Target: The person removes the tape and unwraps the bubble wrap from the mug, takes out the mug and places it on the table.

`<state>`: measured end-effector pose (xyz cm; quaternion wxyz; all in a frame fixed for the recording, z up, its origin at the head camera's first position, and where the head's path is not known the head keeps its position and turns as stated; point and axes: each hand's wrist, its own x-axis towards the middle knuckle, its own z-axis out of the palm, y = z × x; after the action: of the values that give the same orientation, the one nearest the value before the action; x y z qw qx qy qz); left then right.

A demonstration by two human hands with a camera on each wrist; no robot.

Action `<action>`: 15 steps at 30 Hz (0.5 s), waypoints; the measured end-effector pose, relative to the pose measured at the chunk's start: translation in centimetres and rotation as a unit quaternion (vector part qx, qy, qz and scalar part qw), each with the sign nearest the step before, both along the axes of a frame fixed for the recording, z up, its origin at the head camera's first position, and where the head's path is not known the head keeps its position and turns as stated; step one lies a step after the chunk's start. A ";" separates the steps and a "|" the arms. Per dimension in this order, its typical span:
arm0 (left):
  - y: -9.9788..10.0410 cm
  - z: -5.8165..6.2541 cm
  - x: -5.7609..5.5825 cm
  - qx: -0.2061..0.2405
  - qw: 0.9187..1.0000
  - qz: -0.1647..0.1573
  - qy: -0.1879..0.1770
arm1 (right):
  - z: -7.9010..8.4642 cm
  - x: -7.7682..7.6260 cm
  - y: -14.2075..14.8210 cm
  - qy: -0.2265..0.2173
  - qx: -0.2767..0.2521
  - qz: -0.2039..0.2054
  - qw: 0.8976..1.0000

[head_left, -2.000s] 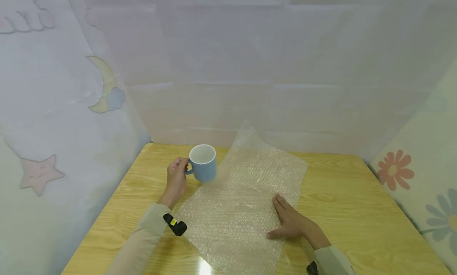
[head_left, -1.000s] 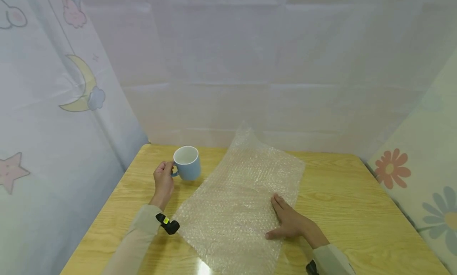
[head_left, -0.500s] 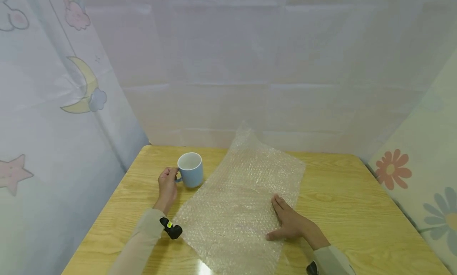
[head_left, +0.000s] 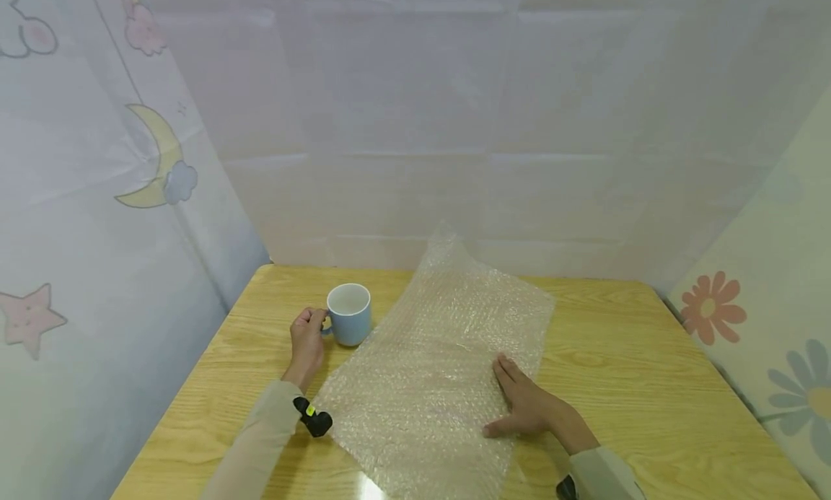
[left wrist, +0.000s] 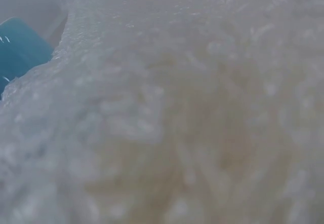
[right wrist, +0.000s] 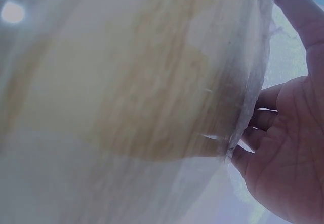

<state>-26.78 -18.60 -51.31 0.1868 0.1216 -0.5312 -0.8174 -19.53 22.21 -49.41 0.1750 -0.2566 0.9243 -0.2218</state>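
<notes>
A blue mug [head_left: 351, 328] with a white inside stands upright toward the left of the table. My left hand [head_left: 307, 343] grips its handle from the left, fingers curled. In the left wrist view the mug [left wrist: 21, 51] shows only in part, at the upper left behind the wrap. A sheet of clear bubble wrap [head_left: 428, 370] lies flat across the middle, its left edge close beside the mug. On the wrap's right side my right hand [head_left: 522, 402] rests with straight fingers and the thumb spread. The right wrist view shows that palm [right wrist: 288, 168] at the wrap's edge.
The wooden table [head_left: 623, 370] has its bare right part beside the wrap. At the far edge, a corner of the wrap rises against the pale backdrop [head_left: 402, 125]. Printed cloth [head_left: 97, 269] hangs on the left side.
The mug, in my left hand, has moved left off the wrap's edge, then come down nearer to me and slightly right. My right hand has stayed in place on the wrap.
</notes>
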 end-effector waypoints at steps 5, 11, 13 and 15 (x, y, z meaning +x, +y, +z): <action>0.1 0.8 0.3 -0.003 1.000 -0.016 -0.016 | 0.0 -0.2 0.1 0.006 0.004 0.002 1.000; 0.1 -0.6 0.1 -0.020 0.999 -0.004 -0.029 | 0.1 0.0 0.1 0.007 -0.012 0.011 1.000; 0.1 -0.9 0.2 -0.025 0.999 -0.002 -0.033 | 0.1 0.1 0.1 0.004 -0.016 0.012 1.000; 0.0 -1.0 0.1 -0.026 0.999 -0.003 -0.030 | 0.1 0.1 0.1 0.003 -0.018 0.010 1.000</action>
<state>-26.63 -18.58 -52.31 0.1711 0.1401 -0.5580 -0.7998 -19.40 22.26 -49.29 0.1702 -0.2698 0.9179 -0.2360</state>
